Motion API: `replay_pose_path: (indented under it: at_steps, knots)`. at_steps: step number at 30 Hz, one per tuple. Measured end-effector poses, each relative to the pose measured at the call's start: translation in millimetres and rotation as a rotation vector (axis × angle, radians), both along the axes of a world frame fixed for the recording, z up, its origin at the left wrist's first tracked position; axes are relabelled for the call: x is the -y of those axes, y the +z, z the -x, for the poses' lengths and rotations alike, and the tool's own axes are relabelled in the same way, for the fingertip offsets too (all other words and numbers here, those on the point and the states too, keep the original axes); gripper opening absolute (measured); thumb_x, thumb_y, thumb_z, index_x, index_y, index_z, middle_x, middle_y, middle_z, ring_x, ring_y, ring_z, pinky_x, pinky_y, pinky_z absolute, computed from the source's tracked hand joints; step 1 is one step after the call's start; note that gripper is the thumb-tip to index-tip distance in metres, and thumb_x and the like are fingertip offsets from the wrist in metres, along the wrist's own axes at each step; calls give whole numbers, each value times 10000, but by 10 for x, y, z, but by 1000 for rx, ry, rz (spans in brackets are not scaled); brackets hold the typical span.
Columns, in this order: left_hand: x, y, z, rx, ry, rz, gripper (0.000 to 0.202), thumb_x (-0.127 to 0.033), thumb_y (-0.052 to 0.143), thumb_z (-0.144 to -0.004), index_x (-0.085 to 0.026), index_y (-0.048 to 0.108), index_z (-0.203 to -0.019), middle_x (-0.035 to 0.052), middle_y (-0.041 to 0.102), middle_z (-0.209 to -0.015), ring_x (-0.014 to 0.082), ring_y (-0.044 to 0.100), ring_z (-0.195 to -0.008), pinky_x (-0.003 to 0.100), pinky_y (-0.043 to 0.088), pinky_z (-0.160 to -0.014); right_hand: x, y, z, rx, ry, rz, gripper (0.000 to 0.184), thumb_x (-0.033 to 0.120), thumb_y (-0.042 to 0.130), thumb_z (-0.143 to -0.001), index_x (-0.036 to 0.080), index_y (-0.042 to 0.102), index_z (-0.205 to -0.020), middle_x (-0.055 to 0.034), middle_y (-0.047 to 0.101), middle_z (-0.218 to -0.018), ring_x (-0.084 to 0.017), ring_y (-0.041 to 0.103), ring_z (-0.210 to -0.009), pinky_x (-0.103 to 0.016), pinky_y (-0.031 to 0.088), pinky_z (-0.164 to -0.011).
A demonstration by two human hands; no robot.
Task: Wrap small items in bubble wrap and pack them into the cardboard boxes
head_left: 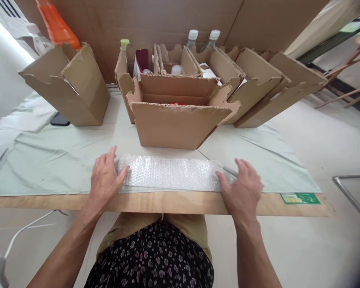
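Note:
A sheet of clear bubble wrap point(171, 173) lies flat near the front edge of the table. My left hand point(105, 178) rests palm down on its left end, fingers stretched out. At the right end of the sheet my right hand point(243, 188) lies flat too, with fingers spread. Just behind the wrap stands an open cardboard box point(177, 120) with something red barely showing inside.
A pale green cloth point(48, 160) covers the wooden table point(174, 203). More open cardboard boxes point(75, 88) stand behind, some holding bottles point(192, 38). A dark phone point(59, 119) lies at the left, and a green label point(300, 198) sits at the front right corner.

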State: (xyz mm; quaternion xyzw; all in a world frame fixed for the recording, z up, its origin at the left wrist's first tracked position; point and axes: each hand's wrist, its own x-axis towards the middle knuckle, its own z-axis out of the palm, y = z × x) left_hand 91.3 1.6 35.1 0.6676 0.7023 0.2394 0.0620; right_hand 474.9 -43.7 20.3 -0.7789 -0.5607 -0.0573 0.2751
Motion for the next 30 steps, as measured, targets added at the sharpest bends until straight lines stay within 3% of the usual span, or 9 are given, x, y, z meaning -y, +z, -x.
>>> replay_pose_path:
  at_steps: [2,5,8,10,17,20,22,26,30]
  knots:
    - [50,54,-59,-65,-47,-129,745,-462,593,-917,-169,417,-1578,215,575,-1485,406,516,-1396,584,426,-1154,6,59,94,45,24,-48,680,553,540,-969,140,517,-1509,-250,491,-1576,-438,514,-1380,-638,410,-1094]
    - [148,87,-356,-115,-321,-168,735,-510,534,-988,-239,315,-1636,163,321,-1720,371,283,-1598,580,287,-1271,-43,141,555,34,321,-5,606,452,488,-1029,236,427,-1591,-162,426,-1657,-367,422,-1509,-604,371,-1184]
    - [212,-51,-685,-181,-599,-35,716,-519,455,-1032,-204,281,-1651,164,350,-1714,346,278,-1612,585,199,-1310,-161,90,1091,57,670,148,550,351,451,-1045,244,455,-1584,-104,432,-1670,-311,386,-1550,-537,394,-1201]
    - [216,-189,-787,-235,-633,39,691,-514,422,-1046,-137,345,-1620,206,399,-1680,370,316,-1594,618,166,-1308,-206,-1,1205,88,758,243,560,383,457,-1047,163,489,-1562,-141,457,-1651,-320,391,-1549,-515,393,-1212]
    - [192,-339,-722,-263,-605,47,679,-528,500,-1013,-144,429,-1569,214,398,-1677,399,308,-1593,651,135,-1300,165,-188,88,132,296,262,599,511,400,-1054,203,485,-1562,-156,481,-1632,-360,438,-1514,-589,358,-1210]
    - [204,-330,-733,-256,-595,35,677,-529,513,-1004,-157,434,-1564,207,406,-1675,401,315,-1590,649,135,-1300,279,-95,26,144,149,202,600,508,397,-1056,154,517,-1526,-214,461,-1630,-405,408,-1525,-629,368,-1178]
    - [210,-331,-743,-278,-592,21,679,-525,509,-1007,-135,444,-1559,220,404,-1672,411,325,-1583,653,148,-1296,249,-25,305,124,223,145,576,477,399,-1066,165,506,-1538,-202,408,-1667,-386,382,-1546,-611,364,-1187]
    - [216,-328,-743,-353,-604,-4,665,-522,475,-1030,-111,469,-1552,225,405,-1670,422,344,-1571,662,213,-1274,54,13,945,97,680,183,524,422,397,-1083,200,518,-1543,-131,481,-1637,-297,448,-1512,-521,365,-1224]
    - [220,-326,-675,-360,-612,-6,604,-490,435,-1054,-169,478,-1563,171,405,-1685,384,337,-1582,635,241,-1277,66,-107,743,146,644,216,502,399,380,-1090,187,569,-1504,-116,542,-1592,-286,480,-1487,-500,383,-1203]
